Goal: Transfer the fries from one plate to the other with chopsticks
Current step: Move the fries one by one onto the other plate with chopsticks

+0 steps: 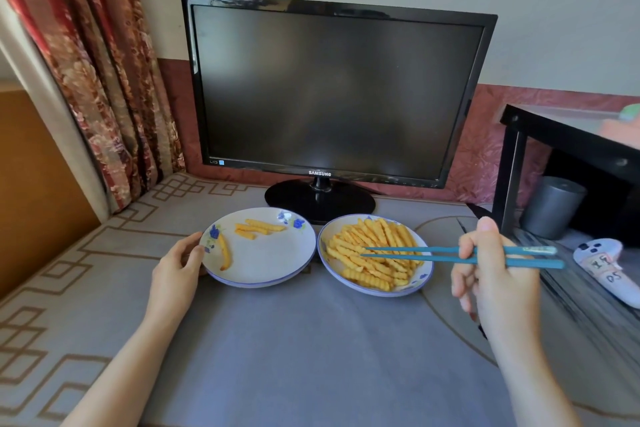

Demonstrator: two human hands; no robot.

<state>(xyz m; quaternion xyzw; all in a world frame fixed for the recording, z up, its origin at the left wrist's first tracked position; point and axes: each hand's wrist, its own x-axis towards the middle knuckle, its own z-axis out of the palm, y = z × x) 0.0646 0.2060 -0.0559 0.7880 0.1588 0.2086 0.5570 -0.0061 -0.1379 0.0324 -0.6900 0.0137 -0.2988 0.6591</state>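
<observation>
The right hand point(495, 274) has its grip round the chopsticks point(415, 249), tips over the heaped fries point(374, 239) centre right; whether they pinch one, I cannot tell. The left hand point(176, 267) has its grip on the left plate point(266, 263) at the rim, fingertips hidden.

On the table point(311, 340) before you, two plates sit side by side, rims just beside each other. The left plate point(263, 270) carries a few fries point(259, 227); the right plate point(420, 279) carries the fry pile point(381, 232). The monitor point(332, 90) stands behind both at 12 o'clock. The chopsticks point(415, 252) reach over the pile from 3 o'clock, where a controller point(606, 267) lies farther out.
</observation>
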